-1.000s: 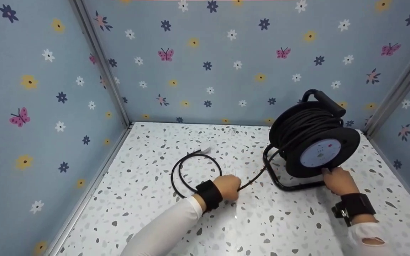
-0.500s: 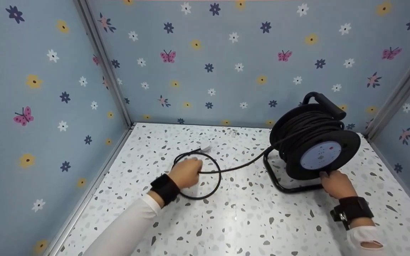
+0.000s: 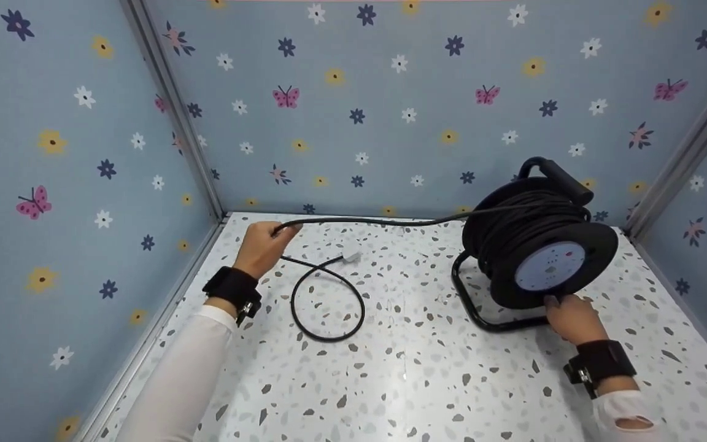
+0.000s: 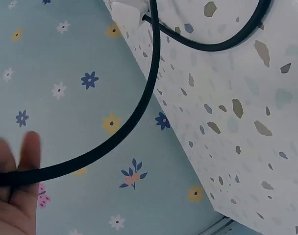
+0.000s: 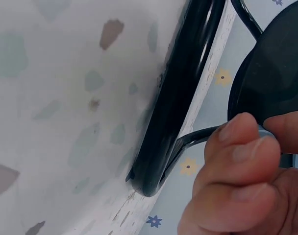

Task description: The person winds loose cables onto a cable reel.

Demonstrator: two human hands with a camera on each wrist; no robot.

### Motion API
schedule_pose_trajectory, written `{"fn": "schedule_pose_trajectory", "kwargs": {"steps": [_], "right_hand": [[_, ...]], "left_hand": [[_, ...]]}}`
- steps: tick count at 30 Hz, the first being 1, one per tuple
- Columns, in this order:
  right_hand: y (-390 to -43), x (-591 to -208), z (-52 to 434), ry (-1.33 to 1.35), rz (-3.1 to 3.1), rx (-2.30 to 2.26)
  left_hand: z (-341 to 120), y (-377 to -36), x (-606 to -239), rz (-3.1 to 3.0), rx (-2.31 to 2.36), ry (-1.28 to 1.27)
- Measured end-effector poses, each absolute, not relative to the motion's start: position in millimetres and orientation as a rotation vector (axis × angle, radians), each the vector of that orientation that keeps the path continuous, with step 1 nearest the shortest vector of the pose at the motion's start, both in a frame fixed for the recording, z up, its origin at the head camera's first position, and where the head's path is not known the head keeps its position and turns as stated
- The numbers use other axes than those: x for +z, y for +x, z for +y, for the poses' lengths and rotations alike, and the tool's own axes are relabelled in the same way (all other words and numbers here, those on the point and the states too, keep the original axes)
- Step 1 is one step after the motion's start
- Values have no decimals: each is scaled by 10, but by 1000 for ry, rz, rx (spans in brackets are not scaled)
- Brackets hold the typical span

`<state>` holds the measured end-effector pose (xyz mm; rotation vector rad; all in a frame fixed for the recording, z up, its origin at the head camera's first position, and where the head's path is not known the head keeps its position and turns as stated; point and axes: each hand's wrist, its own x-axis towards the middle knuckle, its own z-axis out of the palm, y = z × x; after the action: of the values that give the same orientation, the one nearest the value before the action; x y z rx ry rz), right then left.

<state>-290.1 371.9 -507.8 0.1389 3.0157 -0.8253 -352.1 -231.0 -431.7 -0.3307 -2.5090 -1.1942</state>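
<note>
A black cable reel [image 3: 525,245] with a pale round socket face [image 3: 551,266] stands on its tubular frame [image 3: 507,325] at the right. My right hand [image 3: 577,319] pinches the reel's lower rim; in the right wrist view, the curled fingers [image 5: 237,181] and thumb meet at the disc's edge. Raised at the left, my left hand [image 3: 261,248] holds the black cable [image 3: 366,220], which spans in the air to the wound turns. Beyond that hand the cable drops into a loose loop [image 3: 329,339] on the table, ending at a whitish plug [image 3: 351,257].
The speckled white table [image 3: 402,380] carries the reel and cable. Blue flowered panels stand behind [image 3: 359,153] and on both sides, joined by metal corner strips [image 3: 172,104]. The reel's handle [image 3: 565,181] sticks up near the back panel.
My left hand has swept left and upward, drawing the cable from near the reel across the table and lifting it. My right hand stays at the reel's rim.
</note>
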Motion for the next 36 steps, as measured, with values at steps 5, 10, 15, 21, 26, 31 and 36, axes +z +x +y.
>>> {"fn": "schedule_pose_trajectory", "kwargs": {"steps": [5, 10, 15, 21, 26, 31, 36], "right_hand": [[-2861, -5102, 3595, 107, 2995, -842], [-2844, -5103, 3419, 34, 3014, -784], [-2826, -5116, 3251, 7, 3030, -769], [-2750, -5114, 3112, 9, 2977, -805], [-2726, -5076, 3005, -32, 2991, -853], [-2708, -5012, 2914, -64, 2993, -919], [-2685, -4917, 2835, -78, 3019, -902]], "left_hand": [[-2214, -3463, -4461, -2591, -1125, -349], [-2063, -3418, -4629, -2733, -1106, -382], [-1928, -3411, -4745, -2802, -1047, -488], [-1835, -3412, -4853, -2801, -981, -709], [-1675, -3425, -4931, -2774, -986, -757], [-1441, -3455, -5046, -2748, -917, -728], [-1202, -3483, -5099, -2717, -994, -677]]}}
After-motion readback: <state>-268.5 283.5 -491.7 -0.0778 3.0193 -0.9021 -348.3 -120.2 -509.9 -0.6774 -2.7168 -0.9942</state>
